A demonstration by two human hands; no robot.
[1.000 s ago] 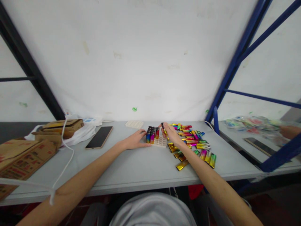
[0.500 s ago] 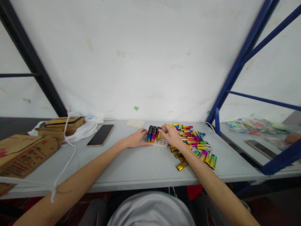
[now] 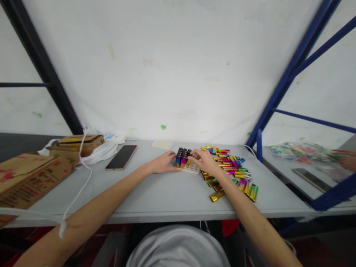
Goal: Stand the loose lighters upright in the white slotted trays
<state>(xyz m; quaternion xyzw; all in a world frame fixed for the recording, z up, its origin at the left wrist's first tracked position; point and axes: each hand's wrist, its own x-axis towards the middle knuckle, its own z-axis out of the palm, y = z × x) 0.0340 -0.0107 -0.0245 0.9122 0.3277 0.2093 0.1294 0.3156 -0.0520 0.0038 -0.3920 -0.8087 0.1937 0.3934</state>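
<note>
A white plastic tray point(image 3: 191, 170) with small cells stands on the table, its left part filled with upright metallic lighters point(image 3: 182, 159) that have black tops. My left hand point(image 3: 164, 163) lies against the left side of the tray, thumb and fingers spread apart, touching the outer lighters. Over the tray's right part, my right hand point(image 3: 204, 161) has thumb and fingers closed on a lighter point(image 3: 189, 162), mostly hidden by the fingers. Right of the tray lies a loose heap of shiny, multicoloured lighters point(image 3: 246, 188), partly under my right forearm.
Behind the tray lies another white cell tray point(image 3: 162, 144). A phone point(image 3: 121, 157) and cardboard boxes point(image 3: 36, 178) are to the left, with a white cord point(image 3: 88, 174) hanging in front. Blue frame posts point(image 3: 274, 92) stand right; beyond them are another phone point(image 3: 311, 179) and another person's hand point(image 3: 347, 163).
My right hand has lowered slightly with its lighter among the tray's cells. The left hand keeps its place. Another person's hand reaches further in at the far right. The view has shifted slightly.
</note>
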